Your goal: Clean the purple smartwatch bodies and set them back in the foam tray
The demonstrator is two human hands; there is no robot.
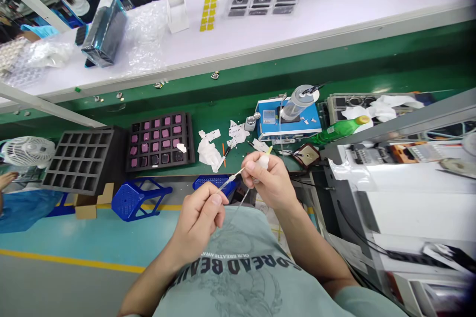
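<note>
Above my lap, my left hand (203,215) pinches a thin translucent tube (225,184) between thumb and fingers. A small pale fitting shows on the tube just short of my right hand (273,181). The fingers of that hand are closed around a small white piece (263,161) with a yellow-green tip sticking out; its exact kind I cannot make out. A second thin strand (243,199) runs down from under my right fingers toward the shirt. Both hands are close together, in front of the green bench's near edge.
On the green bench (208,121) lie a foam tray (159,141) of purple and dark pieces, crumpled tissue (210,151), a blue machine (288,119) with a clear cylinder, and a green bottle (340,129). Left stand an empty-celled foam tray (80,156), a fan (28,151) and a blue stool (136,200).
</note>
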